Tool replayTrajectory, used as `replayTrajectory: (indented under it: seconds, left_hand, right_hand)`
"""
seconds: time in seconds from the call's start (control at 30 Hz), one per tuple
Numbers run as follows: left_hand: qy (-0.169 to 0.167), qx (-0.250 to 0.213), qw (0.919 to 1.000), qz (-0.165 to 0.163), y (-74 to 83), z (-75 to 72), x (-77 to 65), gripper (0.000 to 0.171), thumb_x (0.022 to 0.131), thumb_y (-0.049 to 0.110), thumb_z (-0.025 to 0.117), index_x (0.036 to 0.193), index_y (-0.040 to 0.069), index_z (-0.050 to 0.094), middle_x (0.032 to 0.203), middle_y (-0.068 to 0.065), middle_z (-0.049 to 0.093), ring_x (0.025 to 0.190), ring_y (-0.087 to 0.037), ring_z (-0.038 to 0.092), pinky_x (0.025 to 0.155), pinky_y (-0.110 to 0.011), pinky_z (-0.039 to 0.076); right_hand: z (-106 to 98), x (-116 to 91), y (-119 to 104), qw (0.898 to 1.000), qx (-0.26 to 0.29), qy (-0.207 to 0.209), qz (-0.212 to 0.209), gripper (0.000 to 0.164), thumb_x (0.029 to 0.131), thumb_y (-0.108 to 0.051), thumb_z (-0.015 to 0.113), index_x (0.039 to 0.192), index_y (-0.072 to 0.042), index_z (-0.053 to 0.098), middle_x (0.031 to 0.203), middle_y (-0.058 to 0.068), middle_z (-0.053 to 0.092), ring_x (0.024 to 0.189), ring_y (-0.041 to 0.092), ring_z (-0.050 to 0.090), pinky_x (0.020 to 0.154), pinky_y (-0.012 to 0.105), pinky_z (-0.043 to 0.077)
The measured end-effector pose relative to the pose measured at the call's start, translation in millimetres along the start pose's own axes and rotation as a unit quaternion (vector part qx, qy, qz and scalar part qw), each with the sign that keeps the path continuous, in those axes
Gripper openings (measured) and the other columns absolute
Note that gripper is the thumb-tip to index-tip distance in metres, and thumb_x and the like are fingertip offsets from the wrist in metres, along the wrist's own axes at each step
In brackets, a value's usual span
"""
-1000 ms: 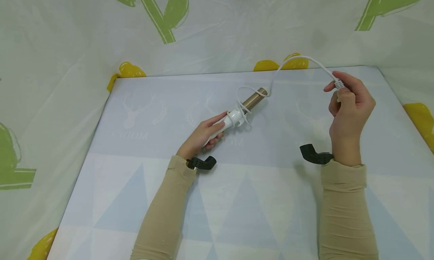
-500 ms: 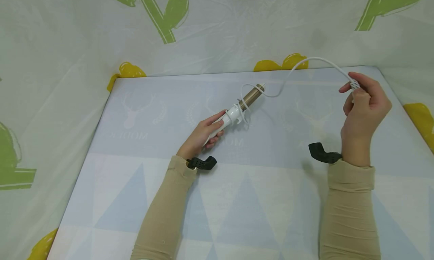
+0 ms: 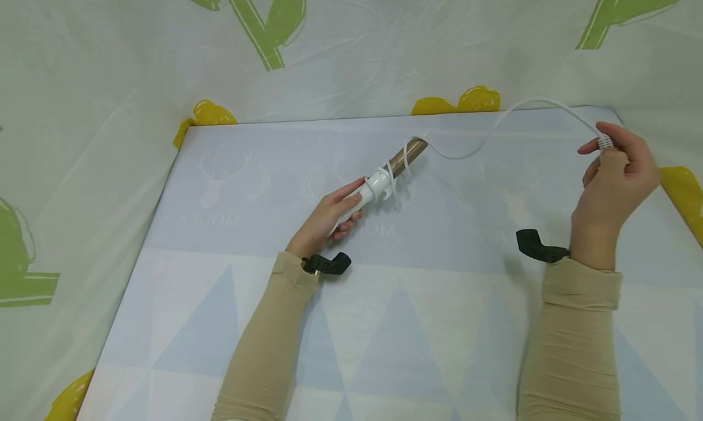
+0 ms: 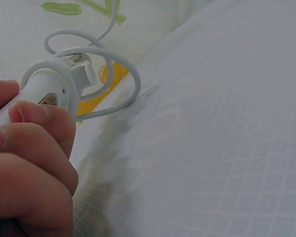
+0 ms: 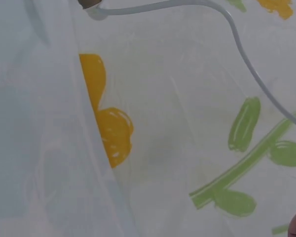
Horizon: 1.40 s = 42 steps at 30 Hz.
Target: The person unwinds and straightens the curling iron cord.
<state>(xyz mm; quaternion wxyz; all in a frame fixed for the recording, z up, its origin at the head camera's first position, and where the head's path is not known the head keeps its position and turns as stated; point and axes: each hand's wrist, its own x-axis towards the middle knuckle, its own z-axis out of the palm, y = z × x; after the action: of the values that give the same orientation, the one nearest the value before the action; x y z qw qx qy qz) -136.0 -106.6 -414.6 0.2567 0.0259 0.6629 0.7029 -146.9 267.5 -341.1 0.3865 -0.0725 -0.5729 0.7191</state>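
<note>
My left hand (image 3: 325,218) grips the white handle of a curling iron (image 3: 379,184), whose gold-brown barrel (image 3: 409,157) points up and to the right. Its white cord (image 3: 540,100) loops loosely round the handle and barrel, then arcs across to my right hand (image 3: 614,189). There the thumb and fingers pinch the cord's ribbed end (image 3: 605,142); whatever lies past it is hidden in the hand. In the left wrist view, curled fingers (image 4: 37,153) wrap the handle below several cord loops (image 4: 133,81). The right wrist view catches the cord running from the barrel's end, with a fingertip at the lower right.
Beneath the hands lies a table (image 3: 384,244) with a pale cover of blue triangles and faint deer prints. A white curtain (image 3: 384,43) with green and yellow plant prints hangs behind and at the sides. Each wrist wears a black camera mount (image 3: 540,247).
My right hand has moved to the right, drawing the cord's end away, and the cord's arc has grown longer and flatter. A loop has slid along the barrel. The left hand stays in place.
</note>
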Motion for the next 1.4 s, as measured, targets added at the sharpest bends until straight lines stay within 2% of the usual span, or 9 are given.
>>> replayTrajectory:
  seconds: [0.27, 0.5, 0.77, 0.9, 0.97, 1.0, 1.13, 1.23, 1.4]
  left_hand:
    - [0.014, -0.032, 0.9993, 0.009, -12.9, -5.2, 10.8, 0.042, 0.092, 0.04, 0.052, 0.133, 0.042, 0.042, 0.072, -0.004, 0.047, 0.044, -0.008, 0.033, 0.035, -0.021, 0.026]
    - [0.024, -0.05, 0.9983, 0.018, -14.0, -5.0, 11.8, 0.041, 0.092, 0.041, 0.053, 0.132, 0.042, 0.044, 0.072, -0.003, 0.046, 0.044, -0.008, 0.034, 0.035, -0.02, 0.025]
    - [0.018, -0.044, 0.9987, 0.015, -5.7, -2.1, 5.5, 0.042, 0.096, 0.035, 0.046, 0.138, 0.038, 0.038, 0.073, -0.004, 0.044, 0.046, -0.008, 0.034, 0.036, -0.021, 0.026]
    - [0.019, -0.042, 0.9988, 0.015, 1.8, 2.0, -1.5, 0.042, 0.097, 0.033, 0.045, 0.139, 0.036, 0.038, 0.072, -0.004, 0.044, 0.046, -0.007, 0.035, 0.038, -0.02, 0.027]
    - [0.021, -0.046, 0.9986, 0.014, -0.2, 1.2, -0.3, 0.042, 0.096, 0.035, 0.046, 0.137, 0.037, 0.039, 0.072, -0.004, 0.044, 0.046, -0.007, 0.035, 0.037, -0.02, 0.027]
    - [0.023, -0.049, 0.9984, 0.013, -1.9, 0.5, 0.8, 0.041, 0.096, 0.035, 0.047, 0.136, 0.038, 0.04, 0.072, -0.004, 0.045, 0.046, -0.007, 0.035, 0.037, -0.02, 0.026]
    - [0.024, -0.055, 0.9981, 0.015, -5.2, -0.8, 3.0, 0.041, 0.096, 0.035, 0.048, 0.136, 0.039, 0.041, 0.072, -0.003, 0.045, 0.046, -0.007, 0.034, 0.036, -0.02, 0.026]
    - [0.02, -0.052, 0.9983, 0.016, -1.2, 1.1, -0.4, 0.042, 0.097, 0.033, 0.046, 0.138, 0.037, 0.039, 0.072, -0.004, 0.044, 0.046, -0.008, 0.034, 0.037, -0.021, 0.026]
    - [0.023, -0.056, 0.9981, 0.012, -5.0, -1.0, 3.2, 0.041, 0.096, 0.034, 0.048, 0.136, 0.039, 0.041, 0.072, -0.004, 0.046, 0.046, -0.008, 0.035, 0.037, -0.02, 0.026]
  right_hand:
    - [-5.8, 3.4, 2.0, 1.0, -0.024, 0.016, -0.005, 0.04, 0.086, 0.005, 0.031, 0.092, 0.003, 0.07, 0.072, 0.009, 0.06, 0.036, 0.013, 0.027, 0.039, 0.016, 0.021]
    - [-11.4, 6.0, 6.1, 0.999, -0.043, 0.019, 0.0, 0.04, 0.086, 0.004, 0.031, 0.092, 0.002, 0.07, 0.079, 0.009, 0.061, 0.037, 0.012, 0.029, 0.039, 0.016, 0.023]
    - [-21.5, 10.2, 13.5, 0.996, -0.077, 0.038, 0.039, 0.037, 0.088, 0.001, 0.034, 0.092, -0.002, 0.07, 0.081, 0.005, 0.062, 0.037, 0.013, 0.029, 0.039, 0.016, 0.024]
    - [-29.0, 14.4, 19.9, 0.995, -0.06, 0.051, 0.067, 0.035, 0.089, 0.0, 0.036, 0.091, -0.002, 0.07, 0.085, 0.005, 0.062, 0.037, 0.013, 0.03, 0.038, 0.016, 0.024]
    - [-32.8, 17.4, 24.5, 0.993, -0.05, 0.06, 0.086, 0.033, 0.089, -0.001, 0.037, 0.091, -0.001, 0.07, 0.086, 0.006, 0.061, 0.037, 0.014, 0.03, 0.038, 0.016, 0.024]
    - [-34.5, 18.7, 27.0, 0.992, -0.045, 0.064, 0.095, 0.032, 0.089, -0.001, 0.038, 0.09, -0.001, 0.07, 0.085, 0.006, 0.062, 0.036, 0.014, 0.03, 0.037, 0.017, 0.023]
    - [-38.1, 20.9, 34.7, 0.986, -0.079, 0.078, 0.124, 0.031, 0.091, -0.003, 0.039, 0.091, -0.003, 0.07, 0.077, 0.002, 0.062, 0.035, 0.013, 0.029, 0.037, 0.016, 0.024]
    - [-39.1, 19.7, 36.4, 0.98, -0.107, 0.086, 0.145, 0.029, 0.092, -0.005, 0.04, 0.092, -0.007, 0.069, 0.071, -0.001, 0.062, 0.036, 0.012, 0.029, 0.038, 0.015, 0.025]
    - [-40.7, 20.0, 39.4, 0.974, -0.112, 0.102, 0.17, 0.028, 0.093, -0.005, 0.04, 0.09, -0.011, 0.068, 0.068, -0.002, 0.062, 0.036, 0.01, 0.029, 0.039, 0.015, 0.024]
